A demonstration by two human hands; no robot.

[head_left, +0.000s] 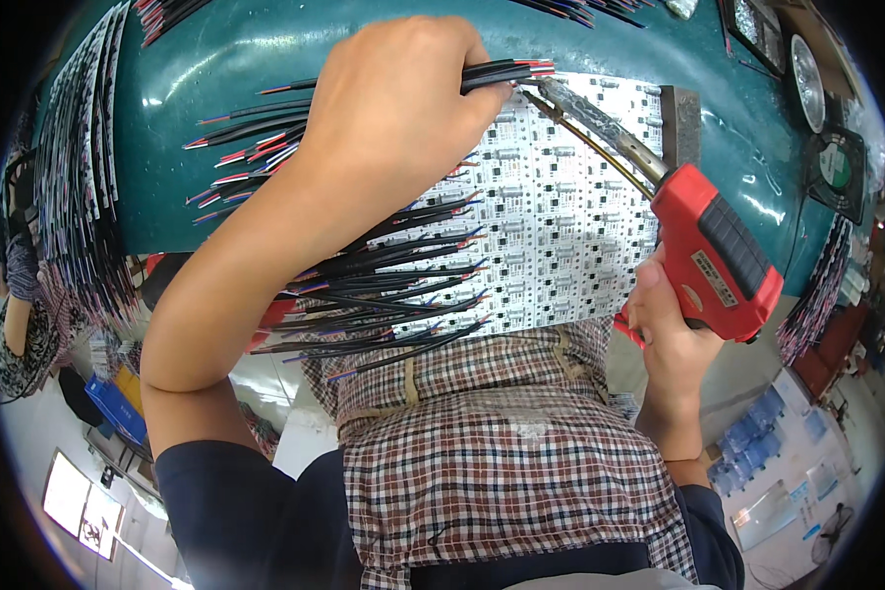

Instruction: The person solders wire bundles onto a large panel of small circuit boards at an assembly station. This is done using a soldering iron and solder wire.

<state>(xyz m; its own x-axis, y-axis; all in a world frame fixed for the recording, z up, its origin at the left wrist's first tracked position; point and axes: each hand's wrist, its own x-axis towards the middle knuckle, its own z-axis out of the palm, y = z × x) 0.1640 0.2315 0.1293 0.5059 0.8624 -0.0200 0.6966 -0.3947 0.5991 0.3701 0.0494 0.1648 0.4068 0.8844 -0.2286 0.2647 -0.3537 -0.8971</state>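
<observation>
My left hand point(398, 103) is closed around a bunch of thin black cables point(506, 72), whose stripped red and white ends stick out past the fingertips. In my right hand point(674, 339) is a red soldering gun point(723, 246) with a black ribbed grip. Its metal barrel and a thin brass tube reach up and left, close to the cable ends; whether they touch is unclear. Beneath lies a white circuit board panel point(570, 226) with rows of small black parts. Many loose black cables point(383, 261) lie across its left side, partly hidden by my left forearm.
A dark metal block point(680, 128) sits at the panel's right edge on the green table point(236, 59). Panels with cables point(84, 147) hang over the left side. A silver bowl point(806, 84) and black fan point(836, 167) stand at right. Another person's arm point(17, 324) shows far left.
</observation>
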